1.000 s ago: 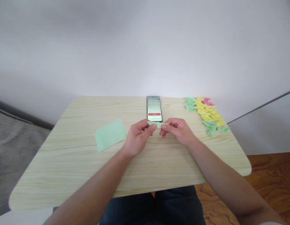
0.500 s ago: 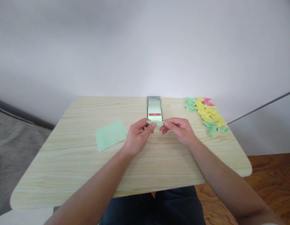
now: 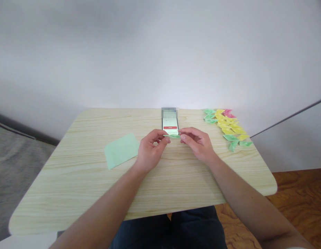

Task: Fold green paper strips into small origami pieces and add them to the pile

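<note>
A small folded piece of green paper (image 3: pixel 174 136) is pinched at its two ends above the middle of the table. My left hand (image 3: pixel 153 149) is closed on its left end, thumb and fingers together. At its right end, my right hand (image 3: pixel 198 142) grips it between thumb and fingers. The paper looks narrow and seen nearly edge-on; its folds are too small to make out. Just beyond it lies a phone (image 3: pixel 170 123) with a lit screen. Left of my left hand rest flat green paper sheets (image 3: pixel 121 151).
Several folded green, yellow and pink paper pieces (image 3: pixel 229 125) lie in a cluster at the table's right back. The wood-grain table (image 3: pixel 80 186) meets a white wall (image 3: pixel 160 55) at the back. Wooden floor (image 3: pixel 300 193) shows at the right.
The green paper has tilted between my fingers and now shows a thinner, more edge-on shape. My thumbs have shifted slightly. The whole view has moved a little.
</note>
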The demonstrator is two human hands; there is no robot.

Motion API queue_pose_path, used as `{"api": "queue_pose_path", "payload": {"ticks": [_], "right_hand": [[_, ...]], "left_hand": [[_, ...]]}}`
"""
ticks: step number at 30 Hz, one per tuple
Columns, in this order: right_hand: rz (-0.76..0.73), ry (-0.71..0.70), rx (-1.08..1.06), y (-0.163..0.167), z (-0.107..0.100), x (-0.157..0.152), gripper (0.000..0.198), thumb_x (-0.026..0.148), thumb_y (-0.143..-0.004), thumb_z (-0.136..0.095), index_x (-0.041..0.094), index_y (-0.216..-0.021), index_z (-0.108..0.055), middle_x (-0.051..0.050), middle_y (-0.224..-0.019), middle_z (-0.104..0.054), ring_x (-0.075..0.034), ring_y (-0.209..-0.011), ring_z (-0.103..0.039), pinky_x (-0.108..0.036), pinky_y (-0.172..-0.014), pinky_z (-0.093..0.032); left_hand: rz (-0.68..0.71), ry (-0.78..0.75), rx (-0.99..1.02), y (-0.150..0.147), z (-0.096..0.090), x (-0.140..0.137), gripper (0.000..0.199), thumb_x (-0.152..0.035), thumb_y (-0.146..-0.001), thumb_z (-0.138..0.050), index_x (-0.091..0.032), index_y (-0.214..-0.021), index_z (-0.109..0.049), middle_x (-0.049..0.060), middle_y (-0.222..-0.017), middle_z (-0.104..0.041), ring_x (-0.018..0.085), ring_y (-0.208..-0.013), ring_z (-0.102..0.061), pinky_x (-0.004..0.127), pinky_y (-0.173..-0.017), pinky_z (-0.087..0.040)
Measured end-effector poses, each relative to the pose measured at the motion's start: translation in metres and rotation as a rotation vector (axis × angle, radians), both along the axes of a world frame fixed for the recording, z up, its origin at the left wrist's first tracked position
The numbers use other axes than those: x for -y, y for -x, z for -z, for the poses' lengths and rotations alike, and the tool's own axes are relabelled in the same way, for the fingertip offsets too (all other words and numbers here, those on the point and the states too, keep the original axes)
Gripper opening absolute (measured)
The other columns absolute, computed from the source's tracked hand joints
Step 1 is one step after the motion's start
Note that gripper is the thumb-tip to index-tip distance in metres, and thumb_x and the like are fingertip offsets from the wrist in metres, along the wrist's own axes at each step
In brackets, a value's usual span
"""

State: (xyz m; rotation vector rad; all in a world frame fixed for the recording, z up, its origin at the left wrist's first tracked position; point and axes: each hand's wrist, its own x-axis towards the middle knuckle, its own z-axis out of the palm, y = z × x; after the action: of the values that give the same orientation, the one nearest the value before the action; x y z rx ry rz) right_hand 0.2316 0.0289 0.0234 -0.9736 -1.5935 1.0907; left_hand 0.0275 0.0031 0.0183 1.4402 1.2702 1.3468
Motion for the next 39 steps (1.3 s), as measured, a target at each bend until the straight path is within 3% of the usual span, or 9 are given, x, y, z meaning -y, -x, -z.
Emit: {"api": "queue_pose_path", "payload": {"ticks": [5, 12, 17, 24, 28, 31, 34, 39], "right_hand": [[-0.029, -0.140, 0.071, -0.001, -0.006, 0.001, 0.014, 0.037, -0.088, -0.076, 0.026, -0.097, -0.078, -0.006, -0.101, -0.070, -0.021, -0.094, -0.066, -0.034, -0.078, -0.055], [-0.015, -0.026, 0.052, 0.000, -0.001, 0.002, 0.015, 0.037, -0.089, -0.075, 0.023, -0.094, -0.073, -0.004, -0.088, -0.072, -0.018, -0.079, -0.066, -0.032, -0.075, -0.053], [-0.020, -0.027, 0.068, 0.002, 0.002, 0.003, 0.015, 0.036, -0.093, -0.070, 0.022, -0.096, -0.072, -0.003, -0.087, -0.073, -0.017, -0.076, -0.068, -0.031, -0.073, -0.054], [0.009, -0.186, 0.142, 0.005, 0.004, 0.008, 0.007, 0.027, -0.092, -0.069, 0.021, -0.096, -0.071, -0.002, -0.087, -0.074, -0.015, -0.075, -0.071, -0.029, -0.072, -0.057], [0.036, -0.261, 0.216, 0.005, 0.002, 0.010, 0.007, 0.025, -0.093, -0.067, 0.022, -0.097, -0.072, -0.001, -0.085, -0.076, -0.015, -0.072, -0.072, -0.027, -0.070, -0.057], [0.060, -0.293, 0.266, 0.004, -0.001, 0.011, 0.010, 0.023, -0.093, -0.066, 0.021, -0.100, -0.073, -0.001, -0.085, -0.077, -0.015, -0.074, -0.073, -0.026, -0.070, -0.056], [0.055, -0.267, 0.290, 0.003, -0.003, 0.012, 0.012, 0.024, -0.094, -0.064, 0.021, -0.099, -0.074, -0.002, -0.086, -0.077, -0.015, -0.077, -0.073, -0.025, -0.070, -0.055], [0.023, -0.109, 0.216, 0.003, 0.001, 0.010, 0.014, 0.029, -0.095, -0.062, 0.020, -0.097, -0.073, -0.002, -0.084, -0.075, -0.016, -0.073, -0.072, -0.023, -0.060, -0.054]], "left_hand": [[0.053, -0.021, -0.057, -0.001, 0.000, 0.001, 0.014, -0.031, -0.087, -0.072, -0.020, -0.097, -0.071, 0.003, -0.087, -0.074, 0.019, -0.084, -0.069, 0.032, -0.082, -0.051], [0.071, -0.059, -0.049, 0.000, 0.004, 0.001, 0.015, -0.032, -0.088, -0.073, -0.020, -0.097, -0.071, 0.004, -0.092, -0.072, 0.018, -0.086, -0.067, 0.032, -0.084, -0.052], [0.091, -0.050, -0.019, -0.001, 0.006, 0.001, 0.019, -0.031, -0.087, -0.074, -0.020, -0.101, -0.069, 0.004, -0.088, -0.071, 0.018, -0.085, -0.068, 0.031, -0.083, -0.053], [0.146, -0.007, 0.042, -0.003, 0.004, 0.002, 0.025, -0.033, -0.090, -0.072, -0.019, -0.108, -0.064, 0.004, -0.085, -0.073, 0.019, -0.086, -0.072, 0.034, -0.085, -0.056], [0.171, -0.059, 0.047, -0.004, 0.004, 0.003, 0.033, -0.030, -0.091, -0.070, -0.022, -0.122, -0.062, 0.006, -0.097, -0.075, 0.018, -0.088, -0.072, 0.035, -0.088, -0.057], [0.150, -0.111, -0.030, -0.004, 0.006, 0.003, 0.023, -0.029, -0.093, -0.068, -0.021, -0.115, -0.069, 0.007, -0.102, -0.074, 0.018, -0.088, -0.071, 0.033, -0.086, -0.057], [0.138, -0.140, -0.098, -0.003, 0.007, 0.004, 0.016, -0.027, -0.094, -0.066, -0.021, -0.108, -0.072, 0.005, -0.098, -0.074, 0.017, -0.087, -0.071, 0.031, -0.082, -0.057], [0.154, -0.179, -0.180, -0.001, 0.008, 0.006, 0.016, -0.025, -0.096, -0.064, -0.022, -0.109, -0.072, 0.003, -0.094, -0.075, 0.015, -0.086, -0.070, 0.029, -0.081, -0.056]]}}
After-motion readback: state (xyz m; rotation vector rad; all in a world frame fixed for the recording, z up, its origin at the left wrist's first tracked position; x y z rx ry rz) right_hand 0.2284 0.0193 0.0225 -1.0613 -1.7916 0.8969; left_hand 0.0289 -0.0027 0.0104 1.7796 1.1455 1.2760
